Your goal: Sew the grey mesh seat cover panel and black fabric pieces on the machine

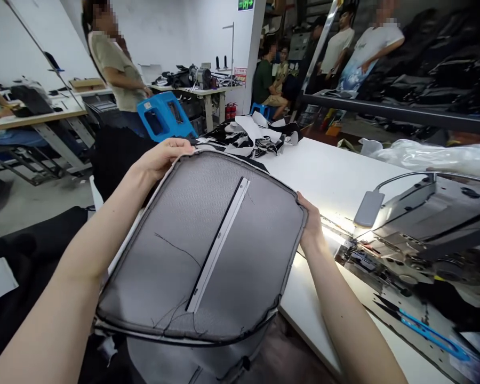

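Observation:
Between my two hands is a grey mesh fabric panel (pixel 164 213) with a dark bound edge, tilted up toward me. A narrow pale strip edged in black (pixel 220 242) runs across its middle, and loose dark threads trail from it. My left hand (pixel 164 157) is closed on the panel's upper left corner. At the right edge, my right hand (pixel 311 221) grips the rim, its fingers partly hidden behind the panel. More grey fabric (pixel 208 357) hangs below the panel's lower edge.
A sewing machine (pixel 420 229) with a lit lamp (pixel 369 208) stands at the right. Blue thread snips (pixel 428 330) lie before it. Fabric scraps (pixel 256 133) are heaped on the white table (pixel 316 165). A blue stool (pixel 166 114) and several people are behind.

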`<state>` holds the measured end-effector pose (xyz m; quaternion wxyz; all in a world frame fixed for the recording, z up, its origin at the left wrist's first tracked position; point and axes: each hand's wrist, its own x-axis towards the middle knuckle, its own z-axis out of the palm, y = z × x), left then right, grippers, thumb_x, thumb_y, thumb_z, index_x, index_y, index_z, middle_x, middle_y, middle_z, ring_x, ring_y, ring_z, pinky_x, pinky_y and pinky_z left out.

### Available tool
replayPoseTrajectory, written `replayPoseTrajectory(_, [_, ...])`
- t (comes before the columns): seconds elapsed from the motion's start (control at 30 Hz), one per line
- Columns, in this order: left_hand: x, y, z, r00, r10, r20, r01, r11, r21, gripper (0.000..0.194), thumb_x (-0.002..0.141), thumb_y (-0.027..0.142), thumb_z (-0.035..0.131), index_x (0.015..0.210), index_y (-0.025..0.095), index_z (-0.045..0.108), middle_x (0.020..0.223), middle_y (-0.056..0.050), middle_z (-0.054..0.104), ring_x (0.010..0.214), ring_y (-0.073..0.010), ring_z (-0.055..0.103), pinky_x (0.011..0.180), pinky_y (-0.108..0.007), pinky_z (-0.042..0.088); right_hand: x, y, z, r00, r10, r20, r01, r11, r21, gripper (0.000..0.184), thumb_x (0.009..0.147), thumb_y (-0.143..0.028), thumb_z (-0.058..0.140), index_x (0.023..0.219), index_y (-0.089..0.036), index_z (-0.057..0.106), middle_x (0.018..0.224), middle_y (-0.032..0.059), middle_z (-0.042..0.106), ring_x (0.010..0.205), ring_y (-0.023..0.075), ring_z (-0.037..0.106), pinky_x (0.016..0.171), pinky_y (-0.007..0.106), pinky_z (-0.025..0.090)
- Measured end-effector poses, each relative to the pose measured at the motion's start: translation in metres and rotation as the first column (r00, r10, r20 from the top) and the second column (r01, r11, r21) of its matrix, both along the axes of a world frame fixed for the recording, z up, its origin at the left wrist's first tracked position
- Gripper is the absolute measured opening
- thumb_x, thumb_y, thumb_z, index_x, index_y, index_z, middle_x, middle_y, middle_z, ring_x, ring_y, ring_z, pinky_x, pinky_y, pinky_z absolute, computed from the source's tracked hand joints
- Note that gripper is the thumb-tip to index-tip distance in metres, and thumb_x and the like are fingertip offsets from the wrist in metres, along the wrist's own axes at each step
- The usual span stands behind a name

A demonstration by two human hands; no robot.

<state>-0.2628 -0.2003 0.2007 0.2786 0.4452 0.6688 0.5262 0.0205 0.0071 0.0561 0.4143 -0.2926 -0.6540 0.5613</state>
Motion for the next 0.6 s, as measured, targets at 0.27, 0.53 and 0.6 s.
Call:
replayPoseTrajectory(0.27, [0.002, 0.001, -0.032, 0.302, 0.206, -0.931, -0.453, 0.89, 0.05, 0.024, 0.085, 0.038, 0.056, 0.071, 0.018, 0.06, 0.074, -0.007, 0.062, 0.08, -0.0249, 0.059, 0.066, -0.033, 0.033, -0.005, -0.016, 0.01, 0.776, -0.531, 0.341, 0.144, 0.675, 0.724, 0.049, 0.089, -0.055, 0.049, 0.057, -0.019, 0.046, 0.057, 0.0015, 0.044, 0.059, 0.0143, 0.038, 0.057, 0.029, 0.018])
replayPoseTrajectory(0.53, [0.006, -0.047, -0.071, 0.671, 0.033, -0.741, -0.337, 0.904, -0.265, 0.027, 0.084, 0.045, 0.056, 0.083, 0.018, 0.056, 0.072, -0.002, 0.058, 0.064, -0.0159, 0.053, 0.059, -0.026, 0.033, 0.019, 0.004, 0.004, 0.604, -0.095, 0.791, -0.211, 0.938, 0.274, 0.044, 0.085, -0.062, 0.051, 0.069, -0.022, 0.057, 0.052, 0.0043, 0.052, 0.051, 0.0207, 0.05, 0.051, 0.032, 0.03])
replayPoseTrajectory(0.6, [0.012, -0.074, -0.073, 0.836, -0.026, -0.548, -0.174, 0.935, -0.31, 0.025, 0.082, 0.042, 0.058, 0.086, 0.018, 0.052, 0.058, 0.005, 0.048, 0.052, -0.0106, 0.043, 0.054, -0.023, 0.031, 0.026, 0.013, -0.001, 0.597, 0.145, 0.789, -0.375, 0.92, 0.115, 0.05, 0.081, -0.07, 0.05, 0.057, -0.026, 0.049, 0.047, 0.0051, 0.049, 0.045, 0.0197, 0.05, 0.048, 0.035, 0.036])
